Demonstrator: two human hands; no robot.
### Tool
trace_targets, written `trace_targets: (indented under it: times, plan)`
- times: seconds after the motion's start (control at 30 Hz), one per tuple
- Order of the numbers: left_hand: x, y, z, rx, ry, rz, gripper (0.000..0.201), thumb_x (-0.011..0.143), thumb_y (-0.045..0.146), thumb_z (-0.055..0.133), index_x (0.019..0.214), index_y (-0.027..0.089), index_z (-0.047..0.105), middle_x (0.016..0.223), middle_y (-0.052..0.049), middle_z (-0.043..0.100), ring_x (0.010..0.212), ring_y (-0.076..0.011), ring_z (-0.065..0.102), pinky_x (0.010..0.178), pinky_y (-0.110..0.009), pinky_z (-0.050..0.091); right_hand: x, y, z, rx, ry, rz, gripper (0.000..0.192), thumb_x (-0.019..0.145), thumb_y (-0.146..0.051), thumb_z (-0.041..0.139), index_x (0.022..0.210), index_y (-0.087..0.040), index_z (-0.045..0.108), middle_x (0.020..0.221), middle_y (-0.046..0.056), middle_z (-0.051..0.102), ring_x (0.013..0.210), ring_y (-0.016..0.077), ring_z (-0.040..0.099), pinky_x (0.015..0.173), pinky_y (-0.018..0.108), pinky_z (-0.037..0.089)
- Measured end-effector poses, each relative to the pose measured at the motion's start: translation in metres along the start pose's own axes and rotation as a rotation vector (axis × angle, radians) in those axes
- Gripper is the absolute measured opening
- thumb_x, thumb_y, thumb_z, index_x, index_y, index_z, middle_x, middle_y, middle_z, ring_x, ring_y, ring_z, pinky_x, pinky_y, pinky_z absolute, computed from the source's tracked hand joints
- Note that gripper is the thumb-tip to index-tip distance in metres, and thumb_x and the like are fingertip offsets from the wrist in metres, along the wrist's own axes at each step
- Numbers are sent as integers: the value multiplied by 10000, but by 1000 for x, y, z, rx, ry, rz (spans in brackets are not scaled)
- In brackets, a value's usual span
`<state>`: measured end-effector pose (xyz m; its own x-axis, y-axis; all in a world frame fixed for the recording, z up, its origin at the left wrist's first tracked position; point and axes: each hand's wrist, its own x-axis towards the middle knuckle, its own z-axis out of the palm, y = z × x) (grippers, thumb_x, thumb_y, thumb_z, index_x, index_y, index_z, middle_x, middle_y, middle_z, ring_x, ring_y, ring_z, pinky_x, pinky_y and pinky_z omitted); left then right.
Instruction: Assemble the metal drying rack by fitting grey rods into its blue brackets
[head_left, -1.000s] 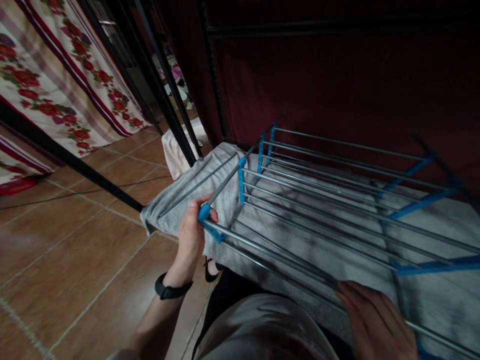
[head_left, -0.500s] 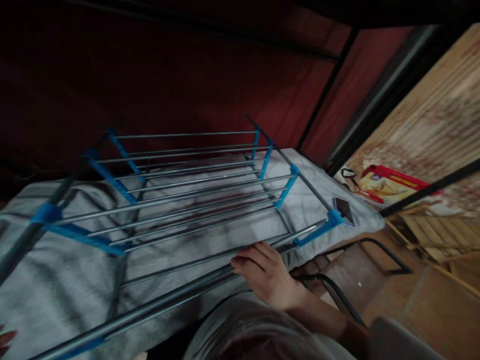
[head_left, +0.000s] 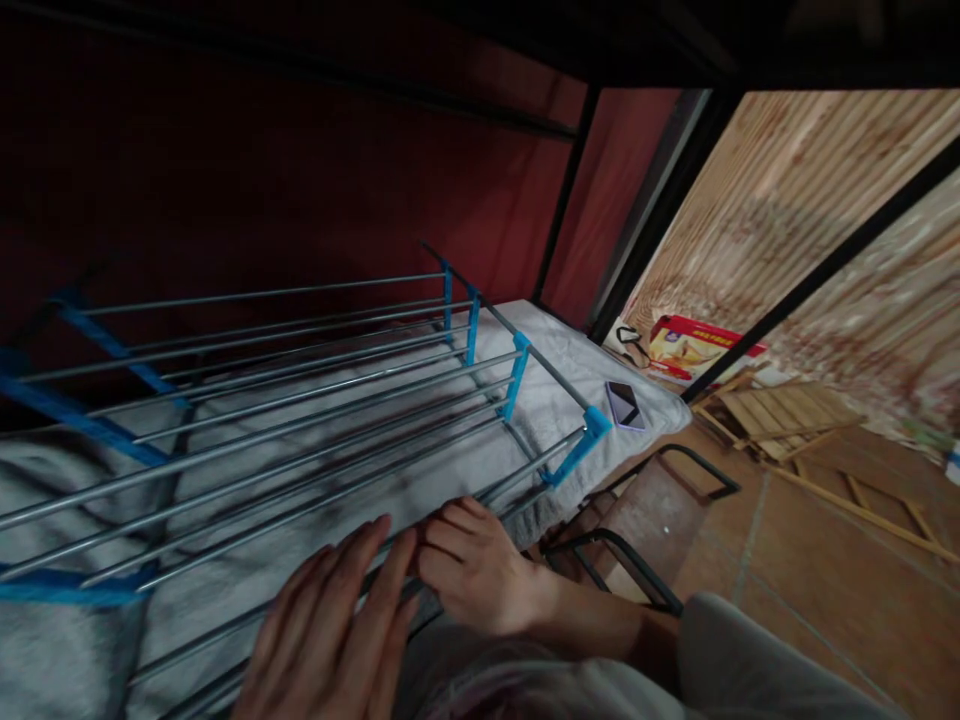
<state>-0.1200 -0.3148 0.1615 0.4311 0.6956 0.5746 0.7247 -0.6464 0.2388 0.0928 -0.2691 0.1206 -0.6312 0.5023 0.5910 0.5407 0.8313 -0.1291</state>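
Observation:
A folding drying rack (head_left: 300, 400) of grey metal rods and blue plastic joints lies flat on a grey blanket (head_left: 547, 390) on a bed. My right hand (head_left: 480, 575) is at the rack's near edge with its fingers curled over the front rod. Just to its left, my left hand (head_left: 330, 630) lies flat on the front rods, fingers stretched out and slightly apart, holding nothing. The fingertips of the two hands nearly touch.
A phone (head_left: 623, 405) lies on the blanket's right corner, beside the rack's blue end joint. A black metal frame (head_left: 637, 545) sticks out below the bed. On the tiled floor to the right are a red box (head_left: 701, 345) and folded wooden slats (head_left: 772, 412).
The view has swung from the rack's left end to its right end. My left hand has let go of the blue corner joint and now lies beside my right hand on the front rods.

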Motion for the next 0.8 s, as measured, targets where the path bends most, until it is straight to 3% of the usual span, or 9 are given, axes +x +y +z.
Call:
trace_targets:
  times: [0.1, 0.2, 0.37, 0.47, 0.57, 0.67, 0.8]
  plan:
    - [25, 24, 15, 86, -44, 151, 653, 870, 232, 463, 1519, 296, 419, 1432, -68, 590, 1225, -287, 600, 1049, -469, 457, -10, 3, 21, -41, 24, 37, 149, 922, -340, 518, 914, -200, 568, 822, 45, 591, 865, 199, 520, 811, 364, 438]
    - [43, 32, 18, 86, -56, 227, 676, 853, 211, 432, 1525, 284, 411, 1434, -58, 592, 1238, -276, 602, 1050, -453, 466, -16, 5, 40, -30, 57, 37, 190, 885, -372, 548, 933, -194, 595, 876, 60, 621, 973, 224, 531, 921, 420, 431]
    - [40, 24, 14, 81, -61, 232, 613, 905, 304, 493, 1515, 299, 431, 1448, -55, 581, 1225, -270, 615, 1017, -424, 502, -17, 7, 54, 35, 57, 18, 245, 894, -428, 555, 1021, -224, 599, 957, 40, 648, 1050, 219, 529, 997, 434, 405]
    - [36, 13, 8, 57, -137, 245, 591, 905, 333, 540, 1492, 339, 463, 1409, -33, 617, 1182, -251, 644, 957, -378, 538, -16, 4, 51, 29, 86, 13, 250, 924, -414, 535, 1079, -228, 596, 964, 34, 652, 1047, 209, 530, 990, 422, 414]
    - [49, 12, 1, -64, -211, 179, 542, 882, 312, 567, 1416, 399, 548, 1356, -8, 657, 1149, -250, 665, 911, -361, 555, -14, 0, 44, 11, 45, 35, 272, 940, -361, 536, 1177, -234, 577, 1041, 38, 663, 1097, 206, 529, 1001, 415, 427]
    - [87, 24, 4, -369, -201, 23, 409, 844, 328, 598, 1237, 388, 697, 1193, -35, 735, 1040, -279, 698, 849, -387, 566, -13, -2, 41, -47, 35, 65, 329, 941, -352, 539, 1241, -222, 576, 1220, 70, 642, 1239, 231, 475, 1038, 432, 433]
    - [149, 46, 42, -721, -263, -124, 183, 697, 295, 743, 873, 283, 791, 903, -90, 755, 823, -291, 688, 774, -384, 548, -11, -2, 41, -97, 13, 13, 280, 950, -242, 515, 1208, -236, 622, 1288, 58, 631, 1261, 206, 484, 1037, 380, 450]
